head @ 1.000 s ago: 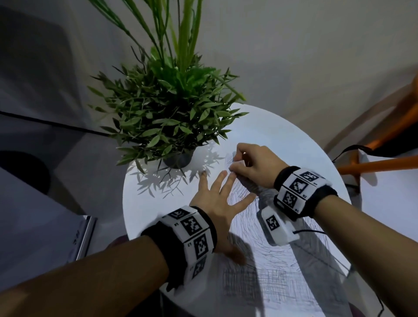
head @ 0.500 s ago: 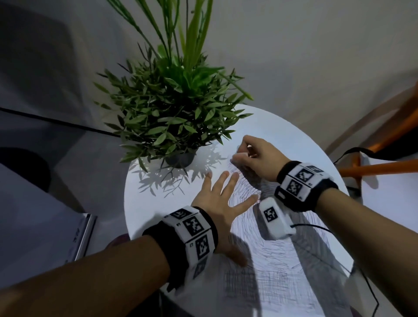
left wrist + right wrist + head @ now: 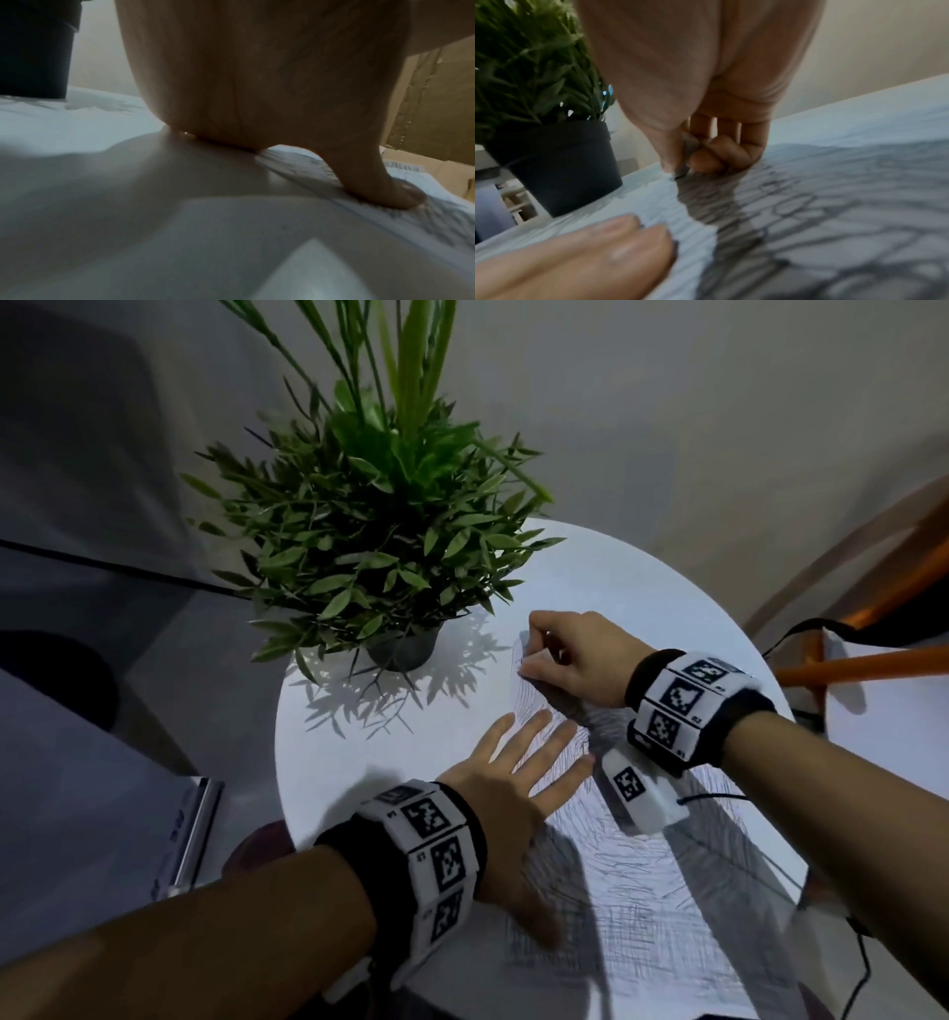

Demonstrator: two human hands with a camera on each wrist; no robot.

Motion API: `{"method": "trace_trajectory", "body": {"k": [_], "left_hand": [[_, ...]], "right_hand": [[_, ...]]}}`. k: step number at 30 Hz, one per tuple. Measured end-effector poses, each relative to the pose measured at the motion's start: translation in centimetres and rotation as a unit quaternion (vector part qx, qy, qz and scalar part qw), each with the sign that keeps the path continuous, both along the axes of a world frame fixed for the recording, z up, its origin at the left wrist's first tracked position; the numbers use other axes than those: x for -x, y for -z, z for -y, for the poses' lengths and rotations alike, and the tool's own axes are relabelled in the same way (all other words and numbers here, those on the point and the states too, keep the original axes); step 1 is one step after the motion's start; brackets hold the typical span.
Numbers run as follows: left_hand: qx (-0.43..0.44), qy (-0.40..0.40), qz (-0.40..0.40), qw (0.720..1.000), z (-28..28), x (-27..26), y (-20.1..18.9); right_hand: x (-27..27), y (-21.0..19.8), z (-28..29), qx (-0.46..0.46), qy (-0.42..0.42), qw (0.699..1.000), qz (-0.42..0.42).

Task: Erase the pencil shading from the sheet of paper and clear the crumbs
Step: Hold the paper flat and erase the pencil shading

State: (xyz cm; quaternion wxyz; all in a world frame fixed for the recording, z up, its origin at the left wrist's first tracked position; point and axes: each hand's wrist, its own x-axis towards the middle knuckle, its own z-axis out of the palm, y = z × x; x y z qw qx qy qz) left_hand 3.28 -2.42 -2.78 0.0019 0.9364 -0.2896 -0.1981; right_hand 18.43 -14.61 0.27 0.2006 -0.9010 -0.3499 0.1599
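A sheet of paper covered in pencil shading lies on the round white table. My left hand lies flat with spread straight fingers on the sheet's left part, its thumb pressing the paper. My right hand is at the sheet's far corner, thumb and curled fingers pinching a small grey eraser whose dark tip touches the shaded paper. In the right wrist view my left fingertips lie on the paper near the bottom left.
A potted green plant in a dark pot stands on the table just left of the sheet's far corner. An orange chair frame is at the right. Brown cardboard shows beyond the table.
My right hand with the eraser has slid toward the sheet's far corner, away from my left fingertips. The left hand has stayed flat on the paper.
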Motion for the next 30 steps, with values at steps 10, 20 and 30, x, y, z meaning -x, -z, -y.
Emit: {"method": "trace_trajectory", "body": {"k": [10,20,30], "left_hand": [[-0.06,0.011,-0.041,0.997,0.6,-0.6,-0.6],[-0.078,0.013,-0.045,0.996,0.6,-0.7,-0.4],[-0.112,0.025,-0.046,0.992,1.0,-0.6,-1.1]], "right_hand": [[-0.6,1.0,-0.3,-0.02,0.021,0.999,0.028],[-0.5,1.2,-0.5,-0.032,0.021,0.998,0.057],[-0.5,1.0,-1.0,-0.026,0.044,0.997,0.054]]}}
